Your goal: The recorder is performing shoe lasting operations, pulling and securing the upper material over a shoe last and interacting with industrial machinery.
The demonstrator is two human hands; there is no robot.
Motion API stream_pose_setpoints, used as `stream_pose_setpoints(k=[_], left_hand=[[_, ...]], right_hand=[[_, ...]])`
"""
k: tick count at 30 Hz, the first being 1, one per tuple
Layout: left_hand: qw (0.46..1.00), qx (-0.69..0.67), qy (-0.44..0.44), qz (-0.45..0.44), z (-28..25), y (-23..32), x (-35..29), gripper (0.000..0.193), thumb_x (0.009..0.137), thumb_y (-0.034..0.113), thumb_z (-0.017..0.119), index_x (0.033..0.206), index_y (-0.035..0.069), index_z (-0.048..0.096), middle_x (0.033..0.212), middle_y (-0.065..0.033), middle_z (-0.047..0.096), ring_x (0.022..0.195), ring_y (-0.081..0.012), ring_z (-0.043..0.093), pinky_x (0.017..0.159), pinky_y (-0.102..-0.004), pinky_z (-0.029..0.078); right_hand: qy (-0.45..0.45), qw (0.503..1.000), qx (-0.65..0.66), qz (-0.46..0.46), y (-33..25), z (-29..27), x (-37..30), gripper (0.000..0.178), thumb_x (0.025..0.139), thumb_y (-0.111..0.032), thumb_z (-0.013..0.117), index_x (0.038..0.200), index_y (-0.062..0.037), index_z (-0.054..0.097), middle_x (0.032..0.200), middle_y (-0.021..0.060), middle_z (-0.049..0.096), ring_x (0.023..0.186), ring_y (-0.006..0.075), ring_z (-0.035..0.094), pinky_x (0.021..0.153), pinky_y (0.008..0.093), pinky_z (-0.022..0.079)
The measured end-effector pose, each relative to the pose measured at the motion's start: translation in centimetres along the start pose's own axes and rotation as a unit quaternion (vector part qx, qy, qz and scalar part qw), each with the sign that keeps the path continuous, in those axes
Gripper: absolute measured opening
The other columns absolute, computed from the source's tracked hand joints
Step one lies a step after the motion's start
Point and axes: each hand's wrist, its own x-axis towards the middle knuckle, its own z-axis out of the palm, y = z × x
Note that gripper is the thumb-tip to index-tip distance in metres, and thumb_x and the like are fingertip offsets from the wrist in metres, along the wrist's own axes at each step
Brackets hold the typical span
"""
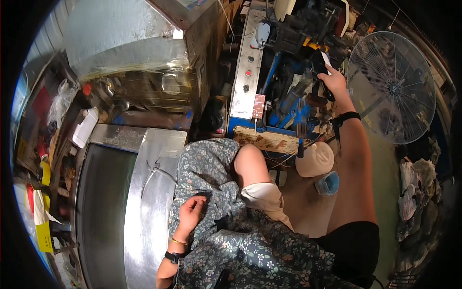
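Note:
Over my lap, on a dark flowered apron [269, 253], rests my left hand [190, 215]. Its fingers are loosely curled together, and nothing shows in them. My right hand [335, 83] is stretched far forward to the right side of a greasy blue and black machine [293, 103]. The fingers are bent inward and closed. A narrow white strip [326, 59] sticks out past the fingertips, and a black handle-like part [328, 91] lies under the palm. Whether these two belong together, or which one the fingers hold, is hidden.
A control panel [249, 62] with buttons runs along the machine's left. Right of my right arm stands a large caged fan [393, 90]. Below the machine are a beige jug [315, 159] and a blue cup [327, 183]. A shiny metal surface [151, 221] lies at my left.

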Motion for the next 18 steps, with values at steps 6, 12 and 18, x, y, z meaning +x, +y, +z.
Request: stream_pose_setpoints(k=[6,12,18], left_hand=[[1.0,-0.022,-0.003,-0.013,-0.1,-0.2,0.5,0.014,0.095,0.007,0.056,0.103,-0.001,0.064,0.095,-0.0014,0.067,0.089,-0.0085,0.058,0.081,-0.0218,0.046],[0.999,0.012,0.027,0.029,0.7,0.0,1.6,0.014,0.094,0.009,0.058,0.099,-0.001,0.066,0.089,-0.0031,0.068,0.082,-0.0083,0.059,0.075,-0.0233,0.047],[0.998,0.037,0.033,0.043,1.0,0.1,1.3,0.015,0.094,0.01,0.059,0.1,-0.001,0.066,0.088,-0.0036,0.068,0.082,-0.0086,0.059,0.075,-0.0236,0.048]], right_hand=[[-0.068,0.997,-0.001,-0.032,-2.2,-1.2,-1.2,0.075,0.062,-0.038,0.072,0.133,-0.0182,0.056,0.113,0.0216,0.065,0.103,0.0333,0.064,0.087,0.0401,0.05],[-0.055,0.996,-0.072,-0.009,-3.5,1.1,-3.1,0.079,0.072,-0.051,0.069,0.143,-0.0257,0.043,0.136,0.0293,0.043,0.113,0.0454,0.055,0.093,0.0453,0.048],[0.129,0.978,-0.13,-0.1,0.0,5.6,-5.1,0.066,0.087,-0.05,0.058,0.146,-0.0258,0.037,0.15,0.0285,0.023,0.139,0.044,0.021,0.115,0.0473,0.017]])
